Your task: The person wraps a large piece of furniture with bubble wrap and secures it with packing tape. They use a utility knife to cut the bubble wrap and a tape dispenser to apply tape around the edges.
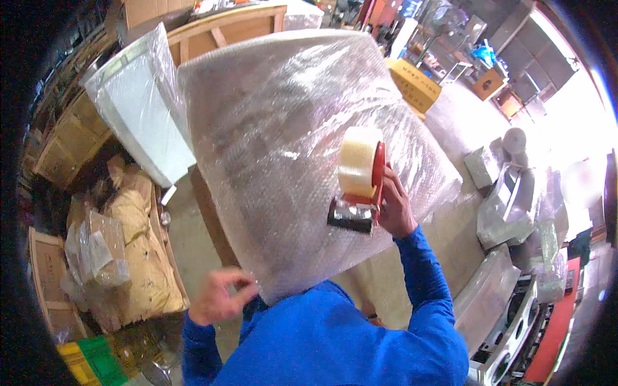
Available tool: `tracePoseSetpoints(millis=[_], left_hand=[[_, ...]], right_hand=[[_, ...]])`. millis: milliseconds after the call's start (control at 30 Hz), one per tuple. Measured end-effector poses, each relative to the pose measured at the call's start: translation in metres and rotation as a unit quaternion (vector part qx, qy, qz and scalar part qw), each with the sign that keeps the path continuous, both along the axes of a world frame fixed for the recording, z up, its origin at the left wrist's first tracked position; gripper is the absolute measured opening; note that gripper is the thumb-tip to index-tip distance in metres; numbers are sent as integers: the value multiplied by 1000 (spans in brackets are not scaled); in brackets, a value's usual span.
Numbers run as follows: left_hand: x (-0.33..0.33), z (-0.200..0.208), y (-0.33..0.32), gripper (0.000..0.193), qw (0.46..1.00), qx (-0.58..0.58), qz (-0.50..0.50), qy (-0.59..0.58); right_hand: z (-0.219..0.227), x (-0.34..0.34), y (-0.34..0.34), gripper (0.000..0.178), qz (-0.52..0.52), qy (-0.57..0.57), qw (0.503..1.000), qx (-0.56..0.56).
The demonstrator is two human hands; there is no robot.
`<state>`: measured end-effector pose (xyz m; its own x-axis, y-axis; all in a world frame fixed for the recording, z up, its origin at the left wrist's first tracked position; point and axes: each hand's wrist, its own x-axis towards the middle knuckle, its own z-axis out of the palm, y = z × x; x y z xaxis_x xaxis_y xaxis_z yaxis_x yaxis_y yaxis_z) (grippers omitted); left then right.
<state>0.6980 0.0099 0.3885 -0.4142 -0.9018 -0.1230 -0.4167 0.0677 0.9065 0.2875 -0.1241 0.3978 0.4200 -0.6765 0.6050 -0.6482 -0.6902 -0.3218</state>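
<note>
A large, flat, squarish package [283,141] wrapped in clear bubble wrap fills the middle of the view, its near corner close to my body. My right hand [396,202] is closed on a red tape dispenser [378,164], held over the right part of the package. A thick roll of pale clear tape [357,161] sits on it, and its dark cutting end points down and left. My left hand [222,296] is beside the near left corner of the wrap, thumb and forefinger toward that corner. Motion blur hides whether those fingers grip the wrap.
A white wrapped panel [138,109] leans at the far left, near a wooden crate [225,35]. Brown padded bundles [138,244] lie on the left. A yellow carton [414,85] stands behind the package. Wrapped items [508,199] and a long wrapped box [486,293] lie along the right.
</note>
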Motion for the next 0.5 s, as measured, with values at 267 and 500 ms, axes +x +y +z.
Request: tracePoseSetpoints(millis=[267, 500], left_hand=[[-63, 85, -49, 29, 911, -407, -48, 34], [-60, 34, -45, 11, 980, -36, -14, 197]], right_hand=[[9, 65, 92, 57, 21, -8, 997, 69], [-6, 77, 171, 83, -1, -104, 981, 164]])
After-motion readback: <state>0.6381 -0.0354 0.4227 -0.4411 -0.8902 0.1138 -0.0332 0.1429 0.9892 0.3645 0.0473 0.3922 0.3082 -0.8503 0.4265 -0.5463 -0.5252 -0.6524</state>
